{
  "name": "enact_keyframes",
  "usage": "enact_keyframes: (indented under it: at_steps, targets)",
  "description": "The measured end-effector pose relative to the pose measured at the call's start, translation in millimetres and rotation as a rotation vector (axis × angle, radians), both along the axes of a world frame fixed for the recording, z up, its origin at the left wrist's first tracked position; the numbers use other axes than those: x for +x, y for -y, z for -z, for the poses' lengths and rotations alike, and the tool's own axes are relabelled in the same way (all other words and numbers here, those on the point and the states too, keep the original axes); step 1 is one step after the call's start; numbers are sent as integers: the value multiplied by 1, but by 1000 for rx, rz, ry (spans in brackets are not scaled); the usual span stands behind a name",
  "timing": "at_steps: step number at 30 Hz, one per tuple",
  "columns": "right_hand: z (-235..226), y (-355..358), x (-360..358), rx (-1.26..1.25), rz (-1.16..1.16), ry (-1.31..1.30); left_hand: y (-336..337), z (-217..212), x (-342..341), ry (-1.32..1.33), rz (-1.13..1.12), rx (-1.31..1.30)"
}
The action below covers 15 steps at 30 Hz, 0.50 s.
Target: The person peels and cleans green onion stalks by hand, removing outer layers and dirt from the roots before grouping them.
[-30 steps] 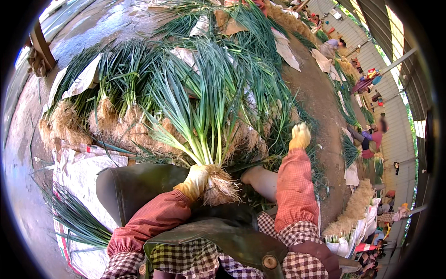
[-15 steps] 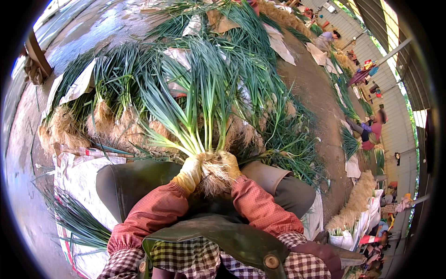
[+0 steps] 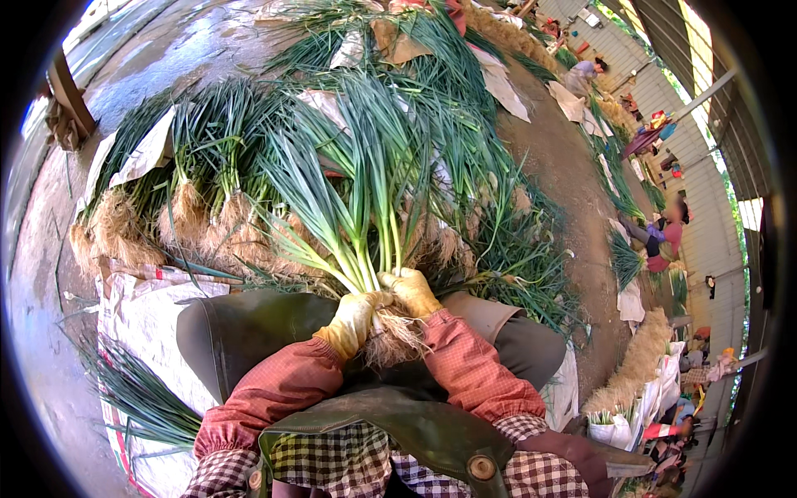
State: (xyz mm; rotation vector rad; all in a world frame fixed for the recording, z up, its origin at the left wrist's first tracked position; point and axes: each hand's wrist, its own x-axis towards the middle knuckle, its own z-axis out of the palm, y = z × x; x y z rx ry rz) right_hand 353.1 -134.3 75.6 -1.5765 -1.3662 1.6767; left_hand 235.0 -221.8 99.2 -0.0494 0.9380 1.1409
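Green-onion bunch [image 3: 357, 199]: right hand [image 3: 413, 294], earlier apart, now against stem bases [image 3: 364, 267].

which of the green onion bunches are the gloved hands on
The fanned-out central bunch: the left hand grips it near its roots and the right hand touches it. The row of bunches beyond has no hand on it.

**Two-handed on a leafy green bunch [image 3: 365, 191]**

Gripping it round the base with the left hand [image 3: 349, 326], and touching the lower stems [image 3: 362, 261] with the right hand [image 3: 413, 294], just above the shaggy roots [image 3: 388, 342]. Yellowish gloves on both. Beyond, more rooty bunches [image 3: 184, 212] in a row. Off to the left, white sacking [image 3: 143, 328]. Way over right, a person in a red top [image 3: 672, 237].
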Motion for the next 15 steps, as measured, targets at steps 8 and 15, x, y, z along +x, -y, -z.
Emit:
enact_keyframes:
  at_steps: [8,15]
  targets:
    - [-35,-23,28,-16,485,18,1,-3,-28,105,22,76]
    - [6,14,-11,-291,86,-324,3,7,-7,58,-38,33]
